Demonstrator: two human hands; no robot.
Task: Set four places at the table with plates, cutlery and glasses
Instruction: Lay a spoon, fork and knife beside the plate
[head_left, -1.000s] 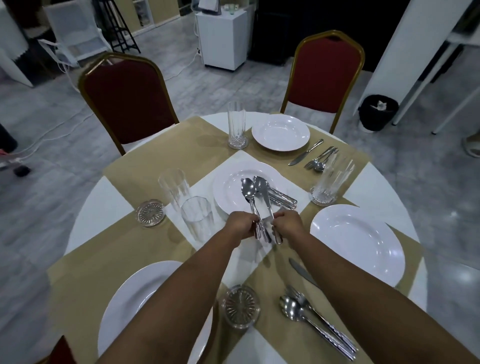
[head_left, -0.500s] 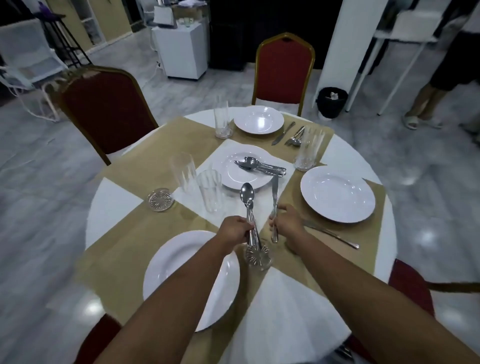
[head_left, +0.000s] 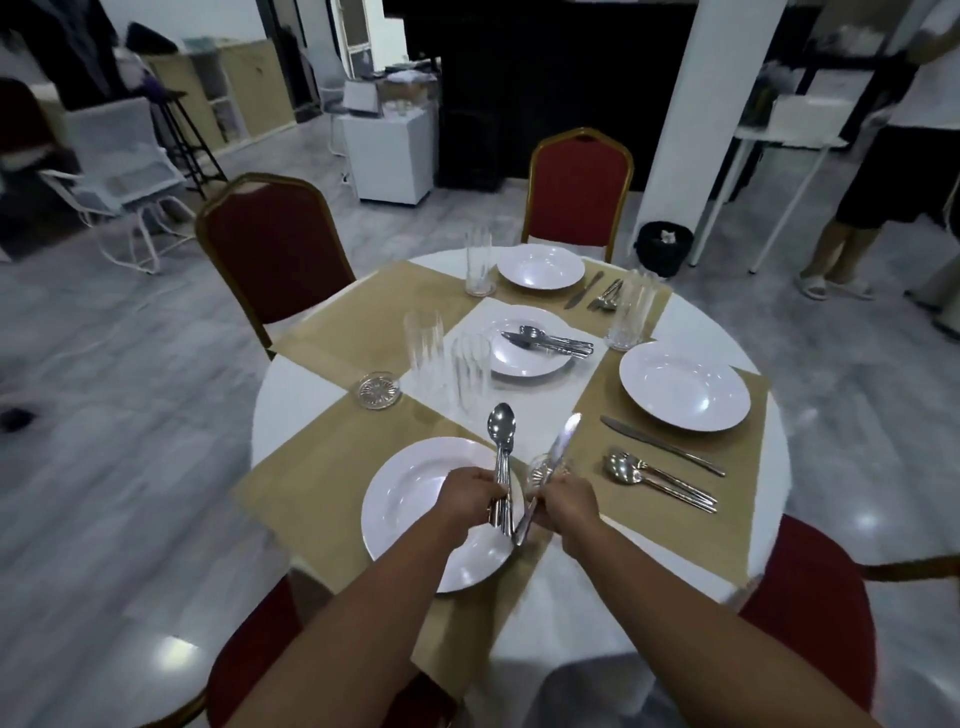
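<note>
Hands: drawn back since a second ago from centre plate (head_left: 519, 366) to right rim of near plate (head_left: 410, 499). Left hand (head_left: 475, 496) grips spoon (head_left: 502, 423) bundle; right hand (head_left: 566, 503) grips knife (head_left: 561, 441), tilted. Bare mat (head_left: 649, 535) on worktop (head_left: 291, 384) lies rightward.

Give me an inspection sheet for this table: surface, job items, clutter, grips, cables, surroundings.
Surface: round white table with tan placemats.
Job's things: near plate, right plate, far plate at places; centre plate carries spare cutlery; glasses upright.
Clutter: nothing seen.
Grips: left hand holds spoon with other cutlery; right hand holds knife.
Cables: nothing seen.
Surroundings: red chairs, white pillar, black bin, person standing far right.
</note>
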